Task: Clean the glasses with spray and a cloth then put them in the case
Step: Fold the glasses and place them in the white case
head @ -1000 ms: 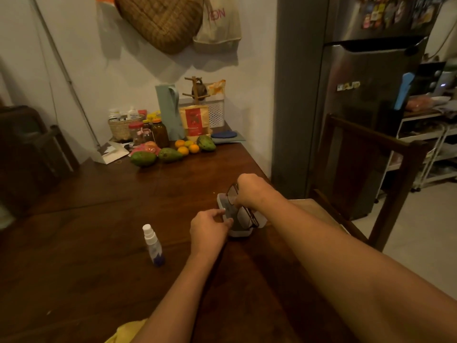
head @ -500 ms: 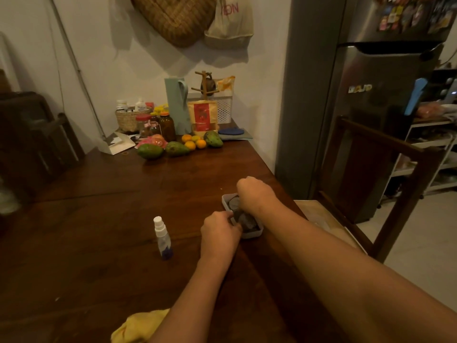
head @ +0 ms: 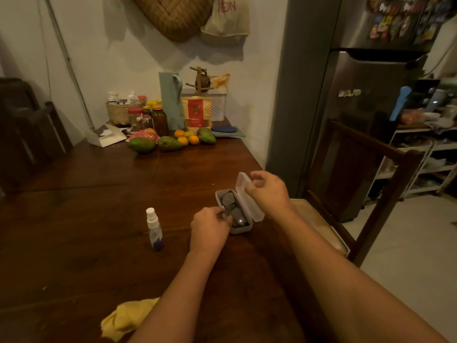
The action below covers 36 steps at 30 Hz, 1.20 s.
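Observation:
The dark-framed glasses (head: 231,206) lie folded inside the open grey case (head: 243,229) near the right edge of the wooden table (head: 99,206). My left hand (head: 210,226) sits at the case's near end with its fingertips on the glasses. My right hand (head: 268,191) pinches the raised translucent lid (head: 243,184) of the case. A small white spray bottle (head: 154,229) stands upright to the left of my left hand. A crumpled yellow cloth (head: 126,320) lies at the table's front edge, partly under my left forearm.
Avocados (head: 142,144), oranges (head: 184,138), jars and a basket crowd the far end of the table by the wall. A wooden chair (head: 371,174) stands right of the table, with a steel fridge (head: 358,95) behind it.
The glasses went from my right hand down into the case. My right hand then lifted off them and took hold of the lid. The left hand stayed at the case's near end.

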Each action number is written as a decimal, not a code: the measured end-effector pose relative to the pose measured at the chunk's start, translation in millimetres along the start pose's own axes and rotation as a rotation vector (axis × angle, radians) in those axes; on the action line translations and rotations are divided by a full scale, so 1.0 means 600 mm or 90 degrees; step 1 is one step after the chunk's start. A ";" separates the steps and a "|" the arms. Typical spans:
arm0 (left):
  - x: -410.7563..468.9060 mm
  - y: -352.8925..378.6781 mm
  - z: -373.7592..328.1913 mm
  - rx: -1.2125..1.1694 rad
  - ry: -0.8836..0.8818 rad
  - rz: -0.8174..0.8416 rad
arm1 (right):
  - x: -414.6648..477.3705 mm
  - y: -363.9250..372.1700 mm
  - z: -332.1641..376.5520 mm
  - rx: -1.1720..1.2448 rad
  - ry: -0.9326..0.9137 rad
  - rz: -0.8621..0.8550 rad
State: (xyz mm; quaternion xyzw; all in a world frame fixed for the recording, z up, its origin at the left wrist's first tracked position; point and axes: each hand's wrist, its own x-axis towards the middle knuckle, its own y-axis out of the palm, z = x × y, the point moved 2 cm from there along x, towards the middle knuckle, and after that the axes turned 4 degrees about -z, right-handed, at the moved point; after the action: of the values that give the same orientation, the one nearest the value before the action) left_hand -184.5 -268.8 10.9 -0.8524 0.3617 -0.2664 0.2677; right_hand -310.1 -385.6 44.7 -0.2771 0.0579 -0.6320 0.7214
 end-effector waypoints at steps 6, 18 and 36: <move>-0.009 -0.003 0.002 -0.052 -0.007 -0.018 | -0.053 0.030 -0.082 0.087 0.046 0.011; -0.007 -0.004 0.003 -0.043 0.002 0.000 | -0.085 0.027 -0.056 0.058 -0.054 0.137; 0.018 -0.041 -0.002 0.020 0.013 -0.044 | -0.112 0.025 -0.047 -0.057 -0.111 0.275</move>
State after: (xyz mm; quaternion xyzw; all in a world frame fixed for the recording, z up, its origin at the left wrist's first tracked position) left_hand -167.5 -262.6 30.4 -0.8574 0.3301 -0.2897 0.2682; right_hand -322.4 -330.6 -3.7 -0.3435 0.0814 -0.4333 0.8293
